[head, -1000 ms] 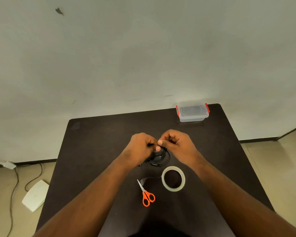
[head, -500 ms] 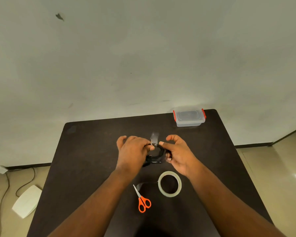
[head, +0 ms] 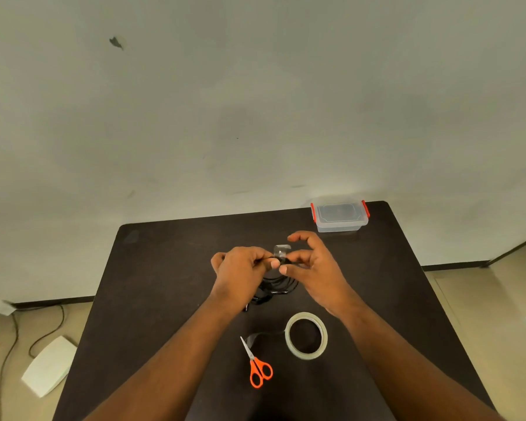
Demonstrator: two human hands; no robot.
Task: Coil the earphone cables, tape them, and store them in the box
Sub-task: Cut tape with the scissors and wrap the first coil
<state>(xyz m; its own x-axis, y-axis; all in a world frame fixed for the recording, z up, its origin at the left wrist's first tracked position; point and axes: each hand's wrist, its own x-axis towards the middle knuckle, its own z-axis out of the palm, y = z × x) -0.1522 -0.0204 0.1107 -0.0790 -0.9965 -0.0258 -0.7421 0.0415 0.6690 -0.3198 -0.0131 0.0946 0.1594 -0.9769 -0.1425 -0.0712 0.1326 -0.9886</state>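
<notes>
A coil of black earphone cable (head: 278, 285) hangs over the middle of the dark table (head: 152, 287). My left hand (head: 240, 271) grips the coil's top from the left. My right hand (head: 313, 268) pinches the same spot from the right with thumb and middle finger, its forefinger lifted. A short strip of clear tape (head: 281, 251) stands up from the cable between the two hands. The roll of clear tape (head: 306, 335) lies nearer to me, its loose end trailing left. The clear lidded box (head: 340, 216) with red clips stands closed at the far right corner.
Orange-handled scissors (head: 257, 366) lie closed to the left of the tape roll. On the floor to the left are a white flat device (head: 50, 364) and a dark cord (head: 9, 341). A pale wall rises behind the table.
The coil has dropped lower below my hands. The tape strip now stands between both hands, and my right forefinger has lifted. The camera view has shifted slightly.
</notes>
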